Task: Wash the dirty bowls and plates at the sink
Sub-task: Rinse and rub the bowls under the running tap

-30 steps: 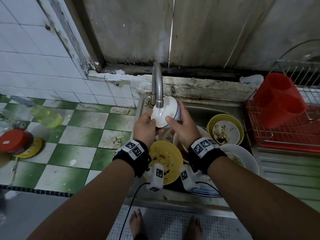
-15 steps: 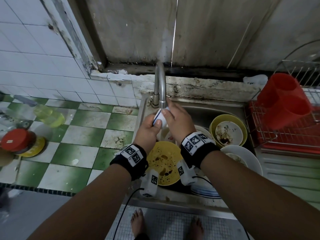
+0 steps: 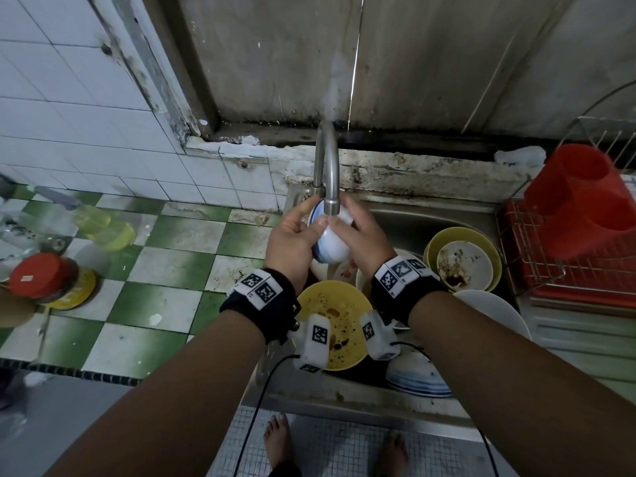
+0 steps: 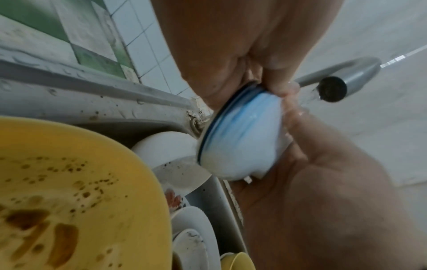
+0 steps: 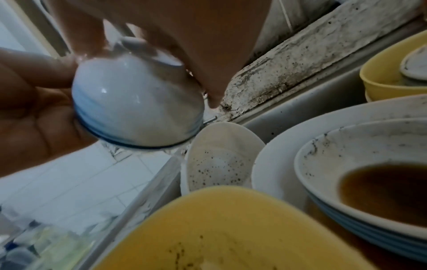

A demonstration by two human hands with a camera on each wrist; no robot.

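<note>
Both hands have their grip on a small white bowl with a blue rim (image 3: 328, 244), tipped on its side under the tap (image 3: 328, 173): left hand (image 3: 292, 242) cupping its mouth, right hand (image 3: 364, 235) curled round its base. Water spills off it onto dirty dishes in the sink (image 3: 444, 215), a stained yellow plate (image 3: 339, 315) nearest.

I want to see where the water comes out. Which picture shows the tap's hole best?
The left wrist view: it looks straight into the tap's dark opening. The head view shows only the spout from above; the right wrist view doesn't show it.
</note>
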